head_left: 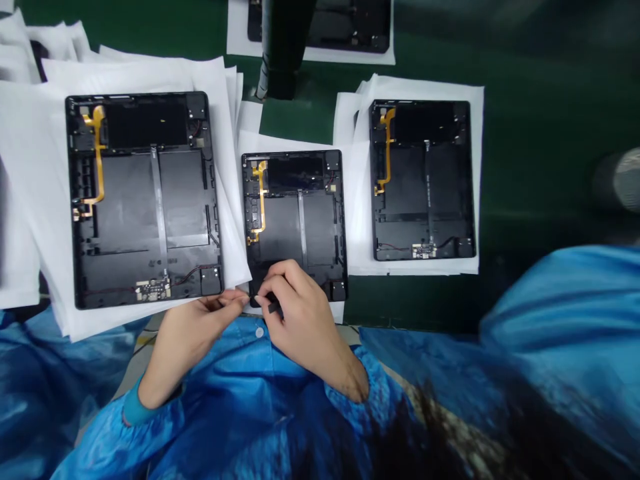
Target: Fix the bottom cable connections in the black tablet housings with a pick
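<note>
In front of me lies a black tablet back housing [280, 240], with an orange flex cable [263, 200] along its left side and a grey ribbon cable [302, 223] down the middle. My left hand [200, 327] is at its lower left corner, thumb and fingers pinched together; whatever they hold is too small to make out. My right hand [300, 320] bends over the lower edge of the same housing, fingertips closed near that corner. A small black piece [275, 307] shows between its curled fingers, its kind unclear. The right hand hides the housing's lower middle.
A larger-looking tablet housing [130, 200] rests on stacked white sheets [45, 193] at left. Another housing [405, 187] lies on white sheets at right. Beyond a dark upright post [285, 60] is one more housing [345, 27]. Blue-sleeved people sit at both sides.
</note>
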